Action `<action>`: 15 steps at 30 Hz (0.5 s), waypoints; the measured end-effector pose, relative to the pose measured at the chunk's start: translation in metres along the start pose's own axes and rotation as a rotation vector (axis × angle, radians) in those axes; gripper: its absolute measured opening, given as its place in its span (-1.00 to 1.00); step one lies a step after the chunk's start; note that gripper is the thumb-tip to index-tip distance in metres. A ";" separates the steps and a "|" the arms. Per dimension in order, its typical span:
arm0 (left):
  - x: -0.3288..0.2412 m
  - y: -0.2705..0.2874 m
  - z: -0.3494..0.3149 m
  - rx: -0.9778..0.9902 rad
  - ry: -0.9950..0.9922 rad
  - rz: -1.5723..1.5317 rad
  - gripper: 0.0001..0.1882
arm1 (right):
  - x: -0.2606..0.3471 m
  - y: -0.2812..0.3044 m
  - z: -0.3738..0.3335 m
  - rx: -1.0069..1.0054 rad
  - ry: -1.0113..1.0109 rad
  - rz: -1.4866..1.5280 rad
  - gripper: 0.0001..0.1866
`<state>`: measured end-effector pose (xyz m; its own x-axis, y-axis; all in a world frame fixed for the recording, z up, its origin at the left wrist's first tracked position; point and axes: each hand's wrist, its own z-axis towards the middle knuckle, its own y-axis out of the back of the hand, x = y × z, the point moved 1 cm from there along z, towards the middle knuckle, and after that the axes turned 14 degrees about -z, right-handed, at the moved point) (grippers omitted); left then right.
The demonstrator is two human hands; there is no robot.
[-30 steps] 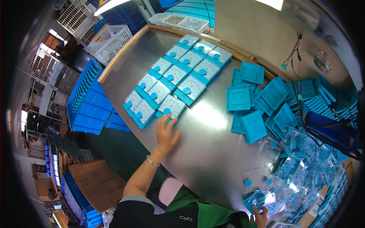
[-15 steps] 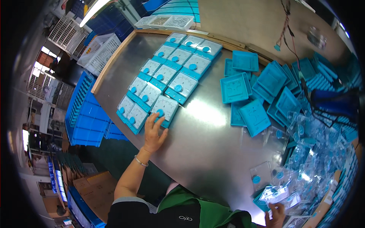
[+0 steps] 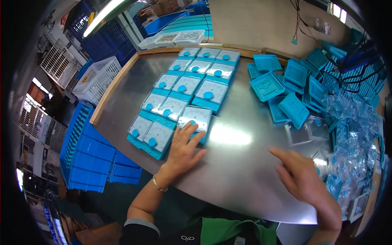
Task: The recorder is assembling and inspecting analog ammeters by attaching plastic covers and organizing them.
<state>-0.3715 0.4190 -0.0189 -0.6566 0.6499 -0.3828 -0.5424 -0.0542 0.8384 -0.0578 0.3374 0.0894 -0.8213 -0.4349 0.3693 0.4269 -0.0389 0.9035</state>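
Rows of blue panel meters (image 3: 181,87) with white dials, clear covers and round blue knobs lie close together on the metal table. My left hand (image 3: 181,153) rests its fingertips on the lower end of the nearest right-hand meter (image 3: 196,117). Its fingers are spread, the thumb held apart over the tabletop. Over the right part of the table, my right hand (image 3: 302,175) is raised with its index finger stretched out and the thumb apart. Nothing shows between its fingers, and the hand is slightly blurred.
Empty blue cases (image 3: 296,73) are heaped at the back right. Clear covers with blue knobs (image 3: 351,134) pile along the right edge, with loose clear covers (image 3: 306,128) beside them. White trays of small parts (image 3: 190,36) stand beyond the wooden rim (image 3: 116,83). Blue bins (image 3: 87,151) stand left.
My right hand has come up from the cover pile at the lower right to over the table. My left hand stays at the same meter. The whole view has shifted.
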 end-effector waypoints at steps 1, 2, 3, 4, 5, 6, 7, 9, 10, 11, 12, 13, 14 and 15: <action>0.001 0.001 0.002 -0.021 -0.021 -0.025 -0.44 | 0.010 -0.022 0.025 -0.053 0.052 0.004 -0.59; 0.003 0.000 0.004 -0.004 -0.020 -0.048 -0.42 | 0.013 -0.045 0.052 -0.105 0.113 0.008 -0.62; 0.005 -0.002 0.006 0.016 -0.018 -0.071 -0.40 | 0.018 -0.064 0.079 -0.117 0.109 0.005 -0.64; 0.009 -0.005 0.005 -0.002 -0.021 -0.087 -0.40 | 0.026 -0.083 0.103 -0.121 0.107 0.014 -0.65; 0.014 -0.008 0.003 -0.001 -0.020 -0.092 -0.40 | 0.035 -0.098 0.124 -0.065 0.081 -0.017 -0.66; 0.017 -0.011 0.002 -0.002 -0.023 -0.097 -0.39 | 0.042 -0.110 0.142 -0.013 0.054 -0.053 -0.67; 0.020 -0.012 0.000 -0.017 -0.026 -0.111 -0.36 | 0.050 -0.122 0.158 -0.001 0.057 -0.071 -0.67; 0.024 -0.015 -0.003 -0.052 -0.034 -0.142 -0.34 | 0.060 -0.140 0.180 0.068 0.045 -0.215 -0.65; 0.025 -0.016 -0.003 -0.074 -0.045 -0.156 -0.33 | 0.061 -0.144 0.187 0.077 0.047 -0.233 -0.65; 0.023 -0.017 -0.003 -0.082 -0.059 -0.163 -0.34 | 0.060 -0.147 0.192 0.109 -0.017 -0.308 -0.65; 0.026 -0.018 -0.005 -0.087 -0.050 -0.169 -0.34 | 0.063 -0.153 0.198 0.142 -0.076 -0.370 -0.64; 0.028 -0.019 -0.006 -0.084 -0.045 -0.166 -0.35 | 0.065 -0.158 0.202 0.151 -0.072 -0.373 -0.64; 0.030 -0.018 -0.006 -0.081 -0.041 -0.163 -0.36 | 0.067 -0.162 0.206 0.163 -0.072 -0.384 -0.64; 0.031 -0.019 -0.007 -0.084 -0.034 -0.172 -0.36 | 0.067 -0.165 0.207 0.178 -0.073 -0.396 -0.63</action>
<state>-0.3852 0.4345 -0.0493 -0.5329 0.6804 -0.5031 -0.6877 -0.0019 0.7260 -0.2617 0.5010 0.0105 -0.9356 -0.3531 -0.0042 0.0075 -0.0318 0.9995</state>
